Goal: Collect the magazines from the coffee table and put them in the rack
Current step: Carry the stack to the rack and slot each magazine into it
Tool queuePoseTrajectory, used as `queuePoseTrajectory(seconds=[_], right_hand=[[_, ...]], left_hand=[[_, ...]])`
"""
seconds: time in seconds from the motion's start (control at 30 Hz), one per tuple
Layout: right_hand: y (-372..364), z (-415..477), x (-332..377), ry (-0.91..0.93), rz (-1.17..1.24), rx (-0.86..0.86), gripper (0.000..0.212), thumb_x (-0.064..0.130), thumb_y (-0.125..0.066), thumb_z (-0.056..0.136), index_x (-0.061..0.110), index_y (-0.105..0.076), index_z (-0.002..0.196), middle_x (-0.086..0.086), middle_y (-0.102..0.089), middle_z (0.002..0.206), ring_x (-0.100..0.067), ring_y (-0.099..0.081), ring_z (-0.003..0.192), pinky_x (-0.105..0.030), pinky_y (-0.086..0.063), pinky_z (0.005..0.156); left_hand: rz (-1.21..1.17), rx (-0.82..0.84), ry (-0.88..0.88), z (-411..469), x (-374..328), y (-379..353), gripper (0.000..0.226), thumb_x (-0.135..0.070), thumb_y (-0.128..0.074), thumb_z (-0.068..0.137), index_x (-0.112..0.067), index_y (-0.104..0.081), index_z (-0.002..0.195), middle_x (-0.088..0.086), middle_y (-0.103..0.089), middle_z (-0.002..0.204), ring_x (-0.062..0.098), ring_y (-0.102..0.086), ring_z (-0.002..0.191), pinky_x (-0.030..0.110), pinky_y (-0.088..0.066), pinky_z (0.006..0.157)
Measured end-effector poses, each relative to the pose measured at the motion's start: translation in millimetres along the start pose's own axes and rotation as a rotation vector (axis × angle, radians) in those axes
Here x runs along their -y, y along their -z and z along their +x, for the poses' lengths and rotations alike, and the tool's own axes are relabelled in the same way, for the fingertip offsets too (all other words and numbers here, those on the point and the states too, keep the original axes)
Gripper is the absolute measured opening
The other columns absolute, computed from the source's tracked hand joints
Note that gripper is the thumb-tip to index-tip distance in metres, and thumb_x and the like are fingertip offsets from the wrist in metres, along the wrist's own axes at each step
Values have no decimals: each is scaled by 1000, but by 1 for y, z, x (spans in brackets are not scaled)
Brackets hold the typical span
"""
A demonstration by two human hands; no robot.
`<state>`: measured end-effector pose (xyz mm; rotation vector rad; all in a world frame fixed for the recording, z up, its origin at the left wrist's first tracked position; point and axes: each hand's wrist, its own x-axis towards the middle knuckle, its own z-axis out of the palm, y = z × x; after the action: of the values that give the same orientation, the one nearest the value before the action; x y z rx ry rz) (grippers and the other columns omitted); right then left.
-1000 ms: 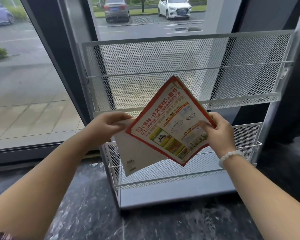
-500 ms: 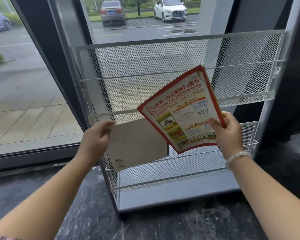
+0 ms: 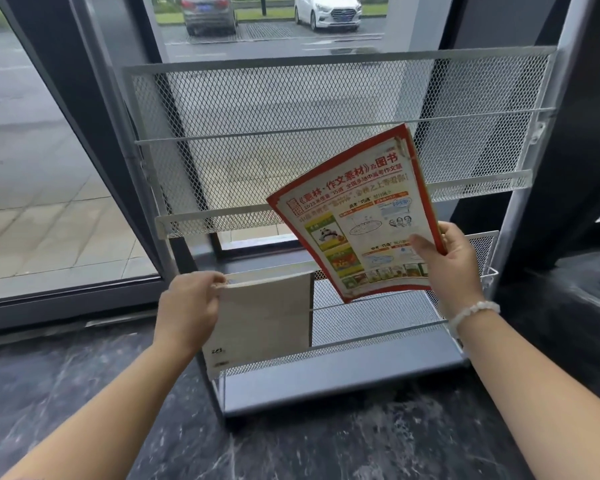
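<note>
A white wire-mesh magazine rack (image 3: pixel 326 98) stands in front of me against the window. My left hand (image 3: pixel 187 306) grips the top left corner of a plain beige magazine (image 3: pixel 264 317), which sits at the left end of the rack's lower shelf, behind its front rails. My right hand (image 3: pixel 447 261) holds a red-bordered magazine (image 3: pixel 357 216) with a printed cover by its lower right edge. That one is tilted in the air in front of the rack's middle, between the two shelves.
The rack's upper shelf (image 3: pixel 465 183) holds nothing. Dark marble floor (image 3: pixel 291 452) lies below. A glass wall with a dark frame (image 3: pixel 84 109) is behind the rack, with parked cars outside. A dark wall stands to the right.
My left hand has lowered the beige magazine down into the left of the lower shelf. My right hand has drawn the red-bordered magazine apart from it, up and to the right.
</note>
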<state>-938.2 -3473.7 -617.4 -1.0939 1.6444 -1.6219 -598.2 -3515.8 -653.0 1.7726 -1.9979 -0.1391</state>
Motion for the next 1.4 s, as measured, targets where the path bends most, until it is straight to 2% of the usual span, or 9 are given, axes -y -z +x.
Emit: queuePoseTrajectory(seconds=[0.2, 0.27, 0.37, 0.43, 0.53, 0.83, 1.0, 1.17, 1.4], right_hand=[[2, -13, 9, 37, -11, 43, 10, 23, -61, 88, 24, -60, 98, 1, -70, 99, -17, -68, 90, -36, -57, 69], [3, -14, 10, 35, 9, 57, 12, 23, -62, 87, 22, -61, 99, -1, -70, 98, -20, -68, 90, -38, -58, 70], [6, -12, 11, 44, 19, 84, 15, 23, -62, 87, 18, -61, 101, -3, -71, 97, -21, -69, 87, -39, -59, 69], [10, -9, 8, 42, 40, 100, 15, 23, -63, 86, 18, -62, 100, -5, -71, 96, -22, -70, 86, -40, -59, 68], [17, -4, 1, 30, 57, 110, 13, 22, -64, 85, 20, -63, 98, -5, -72, 95, -22, -70, 84, -40, -60, 67], [25, 16, -9, 58, -36, 191, 14, 24, -59, 89, 22, -61, 102, 4, -71, 91, -12, -70, 79, -26, -57, 60], [22, 28, -6, 168, -233, 189, 36, 37, -61, 84, 19, -61, 115, 3, -58, 109, -12, -58, 100, -31, -57, 72], [13, 31, 18, 309, -235, 181, 43, 51, -55, 74, 19, -64, 102, 8, -65, 97, 1, -58, 89, -11, -44, 63], [25, 50, 17, 156, -184, 145, 14, 30, -59, 87, 18, -58, 95, 6, -67, 89, -10, -66, 80, -33, -57, 64]], left_hand=[[-160, -306, -395, 8, -60, 45, 19, -17, -54, 85, -12, -65, 101, 8, -68, 102, 28, -63, 91, 43, -52, 77], [-177, -378, -427, 25, -91, 64, 30, -23, -50, 87, -13, -59, 115, 10, -62, 114, 29, -56, 104, 44, -47, 87], [-153, -164, -363, 46, -137, 84, 43, -32, -42, 93, -23, -42, 136, 0, -50, 136, 21, -39, 128, 42, -27, 106], [-230, 97, -309, 56, -158, 86, 39, -33, -36, 96, -27, -42, 135, -5, -56, 128, 20, -47, 123, 45, -32, 106], [-420, 304, -235, 63, -172, 80, 22, -27, -37, 97, -26, -56, 108, -6, -65, 95, 16, -63, 86, 30, -52, 69], [-501, 182, -171, 68, -177, 59, 20, -19, -52, 91, -19, -67, 103, -3, -69, 89, 17, -67, 81, 40, -58, 75], [-478, 117, -204, 72, -179, 56, 12, -19, -62, 85, -20, -68, 95, -5, -69, 85, 15, -67, 78, 40, -59, 73], [-400, 79, -243, 70, -180, 46, 6, -22, -68, 79, -19, -64, 81, -2, -67, 79, 21, -65, 76, 45, -57, 71], [-445, 208, -202, 75, -187, 42, 6, -27, -63, 83, -21, -64, 85, -5, -69, 82, 13, -67, 76, 33, -58, 65]])
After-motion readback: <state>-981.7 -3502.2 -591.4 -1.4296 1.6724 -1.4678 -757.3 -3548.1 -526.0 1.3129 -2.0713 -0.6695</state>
